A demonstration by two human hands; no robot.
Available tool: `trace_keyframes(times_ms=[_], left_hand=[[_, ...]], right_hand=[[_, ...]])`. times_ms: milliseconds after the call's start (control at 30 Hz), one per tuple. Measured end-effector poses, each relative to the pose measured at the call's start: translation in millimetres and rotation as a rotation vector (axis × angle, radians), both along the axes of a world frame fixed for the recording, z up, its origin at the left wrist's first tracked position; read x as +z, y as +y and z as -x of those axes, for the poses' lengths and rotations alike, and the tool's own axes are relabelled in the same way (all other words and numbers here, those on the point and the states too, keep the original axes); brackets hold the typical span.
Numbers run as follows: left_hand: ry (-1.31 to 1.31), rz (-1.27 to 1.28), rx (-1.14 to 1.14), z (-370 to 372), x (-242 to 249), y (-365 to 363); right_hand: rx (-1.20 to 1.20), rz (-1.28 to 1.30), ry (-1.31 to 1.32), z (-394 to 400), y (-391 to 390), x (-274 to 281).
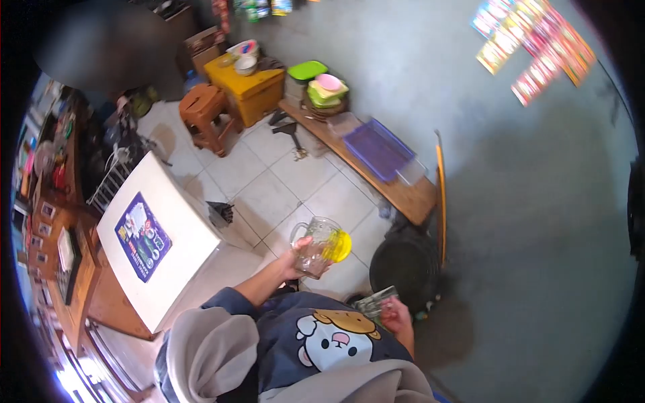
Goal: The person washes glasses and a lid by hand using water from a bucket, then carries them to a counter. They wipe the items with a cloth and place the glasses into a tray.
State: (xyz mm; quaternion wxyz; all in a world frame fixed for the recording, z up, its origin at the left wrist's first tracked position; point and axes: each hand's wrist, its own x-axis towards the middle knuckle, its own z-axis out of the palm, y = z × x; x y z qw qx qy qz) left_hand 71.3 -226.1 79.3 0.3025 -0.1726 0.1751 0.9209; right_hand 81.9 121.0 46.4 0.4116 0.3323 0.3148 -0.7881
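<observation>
My left hand (290, 263) is wrapped round a clear glass mug (313, 254) in front of my body. The mug is tilted on its side, its handle towards the upper left. A round yellow lid (341, 246) shows at its right end. Lower right, close to my shirt, my right hand (398, 317) grips a flat, dark grey-green patterned packet (376, 303) by its edge. The fingers are closed and the packet sticks out to the left, apart from the mug.
A white cabinet (191, 258) with a purple sticker stands left. Ahead lies a low wooden bench (420, 201) bearing a purple tray (379, 149). A brown stool (205, 111) and yellow box (259, 91) are behind. A black round tub (403, 269) sits right, against the wall.
</observation>
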Motion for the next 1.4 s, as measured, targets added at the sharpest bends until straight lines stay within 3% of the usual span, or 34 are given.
trace_keyframes(times_ms=[100,167,267,333,433,567,700,800,900,1000,1067,1133,1200,1233,1333,1367,1400], left_hand=[[0.066,0.084,0.16,17.1,15.4,-76.7],[0.076,0.069,0.254,34.6,13.8,-111.0],[0.084,0.04,0.354,61.8,20.6,-144.0],[0.118,0.166,0.401,87.0,30.8,-165.7],[0.152,0.269,0.45,122.8,35.0,-198.2],[0.209,0.418,0.603,162.6,20.3,-246.3],[0.121,0.574,0.858,203.5,39.4,-278.3],[0.037,0.628,1.062,230.3,41.2,-308.0],[-0.056,0.71,1.203,235.9,47.9,-345.6],[-0.033,0.901,1.491,238.9,50.0,-391.2],[-0.109,0.973,1.525,237.9,50.5,-425.4],[-0.168,1.048,1.557,237.2,46.0,-468.7],[-0.252,1.488,1.516,235.3,37.8,-515.5],[-0.404,1.8,1.312,232.1,37.8,-537.3],[-0.282,1.827,1.338,230.1,37.4,-608.0],[-0.25,1.817,1.552,237.3,26.3,-628.0],[-0.258,1.807,1.557,241.7,26.0,-647.5]], right_hand=[[0.085,-0.006,-0.099,59.9,-94.2,4.0],[0.251,-0.095,0.13,95.7,-151.0,4.6],[0.351,-0.186,0.238,149.1,-226.1,15.4],[0.451,-0.088,0.479,186.4,-276.2,42.0],[0.551,-0.006,0.511,240.0,-347.1,78.0],[0.707,0.281,0.679,309.4,-439.5,58.0],[0.874,0.347,0.766,355.1,-532.2,74.9],[0.835,0.449,0.726,376.0,-591.9,88.0],[0.934,0.459,0.628,387.2,-646.1,75.7],[1.05,0.517,0.583,380.2,-708.8,59.8],[1.137,0.604,0.828,370.2,-750.2,43.6],[1.269,0.564,0.758,368.9,-796.2,55.8],[1.233,0.64,0.799,366.2,-846.4,54.0],[1.269,0.664,0.851,370.9,-873.9,61.5],[1.231,0.724,0.738,375.7,-938.3,83.0],[1.276,0.663,0.71,379.2,-955.6,79.8],[1.286,0.656,0.707,381.6,-974.4,74.9]])
